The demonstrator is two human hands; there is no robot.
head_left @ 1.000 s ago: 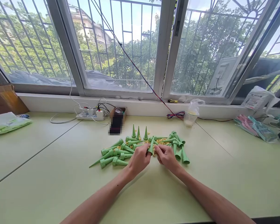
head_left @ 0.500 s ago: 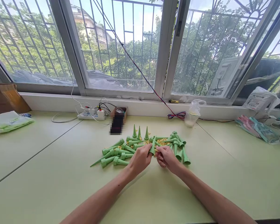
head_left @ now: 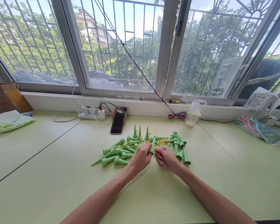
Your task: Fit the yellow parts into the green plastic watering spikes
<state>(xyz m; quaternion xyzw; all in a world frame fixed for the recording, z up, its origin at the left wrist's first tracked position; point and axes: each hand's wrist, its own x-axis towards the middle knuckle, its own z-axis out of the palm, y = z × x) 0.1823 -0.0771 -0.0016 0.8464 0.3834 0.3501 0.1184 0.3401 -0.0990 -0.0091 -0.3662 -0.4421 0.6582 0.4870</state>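
Observation:
My left hand [head_left: 142, 157] is closed around a green plastic cone spike [head_left: 152, 146], its tip pointing up and away and its wide end toward me. Close beside that wide end, my right hand [head_left: 165, 157] pinches a small yellow piece [head_left: 155, 149], mostly covered by the fingers. Left of my hands lie several green spikes with ribbed caps [head_left: 109, 161]. More green spikes [head_left: 186, 157] are heaped on the right, some showing open wide ends. Behind my hands, small yellow pieces [head_left: 163, 142] lie in a loose pile. Three spikes [head_left: 147, 133] stand upright at the back.
On the pale green table [head_left: 140, 199], a power strip [head_left: 92, 116] with cables and a small box [head_left: 123, 112] stand near the sill. A plastic cup in a bag [head_left: 190, 118] is behind the right heap. Packaged bags [head_left: 259, 129] lie far right, a cardboard box [head_left: 9, 98] far left.
My right hand drew slightly back from the spike, showing the yellow piece, then came in against its wide end again. My left hand keeps its hold. The view has shifted slightly.

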